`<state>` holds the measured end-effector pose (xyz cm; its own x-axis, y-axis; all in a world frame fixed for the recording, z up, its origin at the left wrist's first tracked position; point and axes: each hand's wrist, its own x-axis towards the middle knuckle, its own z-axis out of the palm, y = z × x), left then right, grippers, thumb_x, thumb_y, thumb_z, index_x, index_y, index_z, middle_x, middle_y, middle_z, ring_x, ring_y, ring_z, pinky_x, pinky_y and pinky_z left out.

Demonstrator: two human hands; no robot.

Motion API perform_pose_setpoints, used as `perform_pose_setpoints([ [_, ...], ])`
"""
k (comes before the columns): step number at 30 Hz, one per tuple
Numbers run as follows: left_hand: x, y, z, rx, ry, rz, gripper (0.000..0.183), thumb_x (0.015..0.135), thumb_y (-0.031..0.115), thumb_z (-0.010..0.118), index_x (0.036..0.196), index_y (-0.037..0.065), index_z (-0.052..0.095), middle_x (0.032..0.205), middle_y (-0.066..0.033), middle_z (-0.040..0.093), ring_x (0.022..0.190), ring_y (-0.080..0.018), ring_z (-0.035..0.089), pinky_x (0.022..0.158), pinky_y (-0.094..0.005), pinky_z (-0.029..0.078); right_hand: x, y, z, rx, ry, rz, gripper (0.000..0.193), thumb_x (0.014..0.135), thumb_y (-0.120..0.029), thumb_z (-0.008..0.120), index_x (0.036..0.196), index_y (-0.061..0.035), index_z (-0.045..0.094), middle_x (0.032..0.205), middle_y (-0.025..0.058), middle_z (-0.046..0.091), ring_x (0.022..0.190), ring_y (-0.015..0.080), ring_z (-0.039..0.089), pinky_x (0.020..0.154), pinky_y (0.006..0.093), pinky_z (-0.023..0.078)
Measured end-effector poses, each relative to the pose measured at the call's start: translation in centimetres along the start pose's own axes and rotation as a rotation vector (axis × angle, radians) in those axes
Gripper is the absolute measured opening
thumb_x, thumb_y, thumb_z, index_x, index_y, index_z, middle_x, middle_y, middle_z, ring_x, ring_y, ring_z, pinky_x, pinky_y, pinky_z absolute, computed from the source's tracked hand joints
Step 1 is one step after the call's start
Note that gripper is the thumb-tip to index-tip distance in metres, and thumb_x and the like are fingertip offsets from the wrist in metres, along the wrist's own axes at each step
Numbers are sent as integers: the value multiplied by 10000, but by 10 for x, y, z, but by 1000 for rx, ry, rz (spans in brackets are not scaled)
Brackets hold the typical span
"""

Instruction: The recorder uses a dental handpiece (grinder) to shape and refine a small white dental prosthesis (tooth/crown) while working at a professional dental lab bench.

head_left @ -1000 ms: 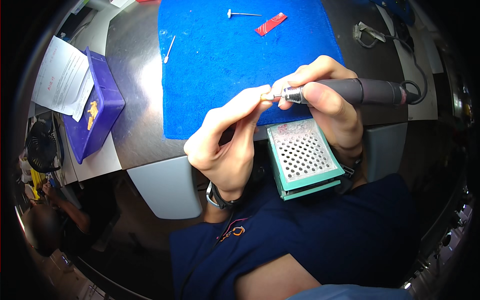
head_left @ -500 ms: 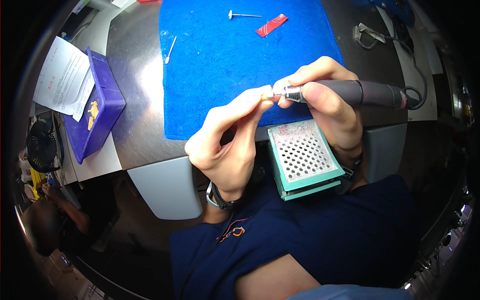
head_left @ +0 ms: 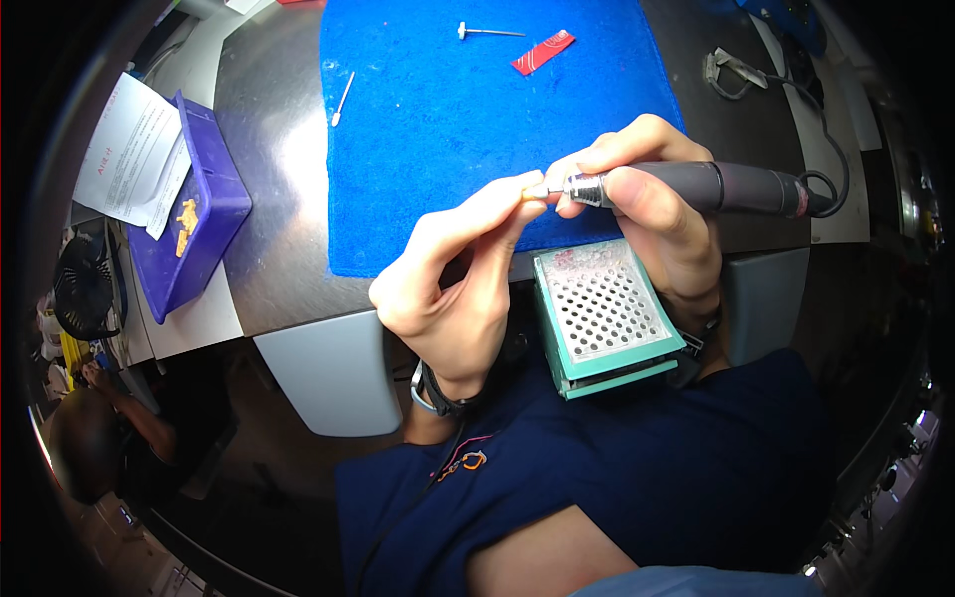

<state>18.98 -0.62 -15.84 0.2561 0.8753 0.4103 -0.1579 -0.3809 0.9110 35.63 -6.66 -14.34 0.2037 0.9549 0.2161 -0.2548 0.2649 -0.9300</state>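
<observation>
My right hand [head_left: 668, 234] is closed around a dark grey rotary handpiece [head_left: 736, 187] with a ribbed metal nose pointing left. Between thumb and forefinger, my left hand [head_left: 448, 274] pinches a tiny whitish, tooth-like piece [head_left: 535, 190], mostly covered by the fingertips. The handpiece's thin bit meets or nearly meets this piece; contact is too small to make out. Fingertips of both hands are close together above the near edge of a blue towel [head_left: 428, 139]. Below them sits a green-framed box with a perforated metal top [head_left: 609, 310], between my forearms.
On the towel lie a white-headed mounted bit [head_left: 492, 33], a slim bit [head_left: 343, 99] and a red packet [head_left: 543, 54]. A purple tray [head_left: 221, 214] at left holds papers [head_left: 129, 154] and tan pieces [head_left: 186, 229]. The handpiece's cable [head_left: 846, 164] loops at right. Another person [head_left: 149, 428] sits at far left.
Both hands keep their grips in almost the same place. The handpiece's nose and the small piece have shifted very slightly against each other.
</observation>
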Motion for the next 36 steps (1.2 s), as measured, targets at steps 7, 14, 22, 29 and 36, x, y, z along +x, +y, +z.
perform_pose_setpoints([
  [7,1,2,0,22,-3,-3,210,806,-119,778,993,-48,716,967,-176,762,898,-203,749,837,-298,602,0,-3,2,-3,11,2,182,964,-116,565,1056,38,597,952,227,683,908,246,658,896,417,517],
  [14,-1,-5,1,-112,-9,65,150,855,-149,704,978,-64,709,986,-212,753,887,-242,748,722,-296,614,0,2,1,64,26,-2,190,977,-152,545,1024,25,594,911,214,692,913,279,685,912,457,531],
  [22,2,-10,-5,-35,-90,179,152,906,-128,662,998,-20,606,1002,-293,727,655,-182,699,517,-254,536,-1,-1,-1,40,14,35,189,977,-150,544,1024,27,593,906,210,682,918,282,685,908,460,534],
  [29,-1,-1,-2,-123,-25,36,139,885,-138,673,979,-48,721,1005,-220,751,858,-221,744,610,-257,560,0,-7,4,4,44,79,196,964,-144,568,1032,36,603,964,235,683,900,255,673,880,419,531],
  [36,-2,-4,-1,-123,-19,35,145,879,-130,692,990,-41,715,1004,-209,753,843,-204,742,611,-255,560,-1,-6,3,-1,47,83,201,955,-132,574,1050,41,608,969,233,686,903,251,671,884,411,528],
])
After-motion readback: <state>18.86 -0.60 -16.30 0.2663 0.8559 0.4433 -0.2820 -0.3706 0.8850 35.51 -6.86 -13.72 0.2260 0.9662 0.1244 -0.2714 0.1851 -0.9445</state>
